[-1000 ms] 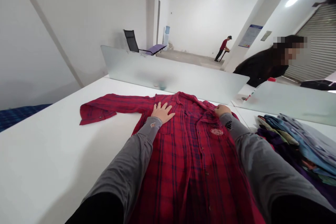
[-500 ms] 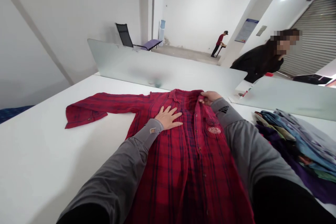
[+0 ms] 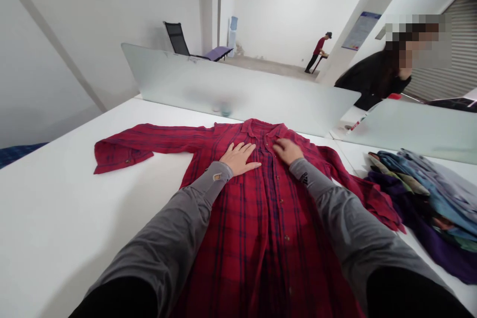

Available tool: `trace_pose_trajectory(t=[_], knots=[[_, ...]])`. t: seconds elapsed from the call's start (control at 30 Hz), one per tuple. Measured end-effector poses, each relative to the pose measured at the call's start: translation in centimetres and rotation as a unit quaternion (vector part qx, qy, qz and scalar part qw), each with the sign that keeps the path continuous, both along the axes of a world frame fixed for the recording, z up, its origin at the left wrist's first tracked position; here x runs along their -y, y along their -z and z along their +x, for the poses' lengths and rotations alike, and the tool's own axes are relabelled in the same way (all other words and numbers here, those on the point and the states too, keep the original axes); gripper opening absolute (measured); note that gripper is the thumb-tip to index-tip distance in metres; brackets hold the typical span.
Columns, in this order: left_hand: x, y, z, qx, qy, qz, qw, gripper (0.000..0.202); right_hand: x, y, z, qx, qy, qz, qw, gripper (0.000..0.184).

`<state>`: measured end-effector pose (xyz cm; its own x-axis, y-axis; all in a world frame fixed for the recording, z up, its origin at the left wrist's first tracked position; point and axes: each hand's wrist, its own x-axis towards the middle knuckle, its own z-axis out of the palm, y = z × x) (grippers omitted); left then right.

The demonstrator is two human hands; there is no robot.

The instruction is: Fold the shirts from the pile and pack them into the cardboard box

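A red plaid shirt [image 3: 257, 223] lies front up on the white table [image 3: 67, 218], collar at the far end and its left sleeve stretched out to the left. My left hand [image 3: 239, 158] rests flat on the chest of the shirt, fingers spread. My right hand [image 3: 287, 151] lies just right of the button placket, below the collar, with the fingers curled down onto the cloth. Both my arms are in grey sleeves.
A heap of blue, purple and green clothes [image 3: 425, 198] sits on the table at the right. Frosted glass dividers [image 3: 242, 92] stand along the far edge. A person in black [image 3: 372, 82] leans behind the right divider; another person in red [image 3: 316, 52] stands far off.
My right hand has slid left from the shirt's right shoulder to the placket near the collar. My left hand has shifted slightly towards the middle, still flat. The shirt's right sleeve now shows.
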<state>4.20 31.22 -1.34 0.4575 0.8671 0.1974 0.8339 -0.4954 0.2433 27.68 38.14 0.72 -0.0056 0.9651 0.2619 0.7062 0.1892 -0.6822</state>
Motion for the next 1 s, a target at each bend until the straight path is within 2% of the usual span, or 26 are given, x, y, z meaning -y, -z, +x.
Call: trace_pose_trajectory(t=[0.07,0.13,0.2,0.3,0.47,0.6,0.73,0.87,1.0], knots=[[0.0,0.0,0.0,-0.013,-0.004,0.004,1.0,0.079,1.3,0.6,0.0,0.172,-0.04,-0.011,0.984,0.035],[-0.1,0.0,0.0,-0.027,-0.008,0.005,1.0,0.075,2.2,0.4,-0.2,0.313,-0.052,-0.03,0.948,0.044],[-0.2,-0.2,0.0,-0.036,-0.014,0.007,0.999,0.072,3.3,-0.2,-0.1,0.355,-0.029,-0.044,0.933,0.047],[-0.5,-0.6,0.4,-0.044,-0.031,0.014,0.998,0.06,5.8,-0.5,0.8,0.347,0.024,-0.052,0.936,0.048],[-2.3,-0.8,1.9,-0.051,-0.086,0.009,0.995,0.053,10.3,1.6,2.9,0.349,0.047,-0.021,0.936,0.052],[-4.5,-0.4,2.7,-0.065,-0.12,-0.049,0.989,0.064,10.3,2.4,3.3,0.344,0.047,-0.015,0.938,0.054],[-5.7,-0.3,2.7,-0.062,-0.127,-0.049,0.989,0.069,9.4,2.1,3.2,0.336,0.041,-0.025,0.941,0.056],[-4.6,-0.9,3.2,-0.052,-0.153,-0.01,0.987,0.062,9.4,2.1,3.2,0.332,0.042,-0.028,0.942,0.056],[-1.3,-1.6,4.3,-0.039,-0.15,0.068,0.986,0.054,9.3,2.4,3.2,0.329,0.049,-0.019,0.943,0.056]])
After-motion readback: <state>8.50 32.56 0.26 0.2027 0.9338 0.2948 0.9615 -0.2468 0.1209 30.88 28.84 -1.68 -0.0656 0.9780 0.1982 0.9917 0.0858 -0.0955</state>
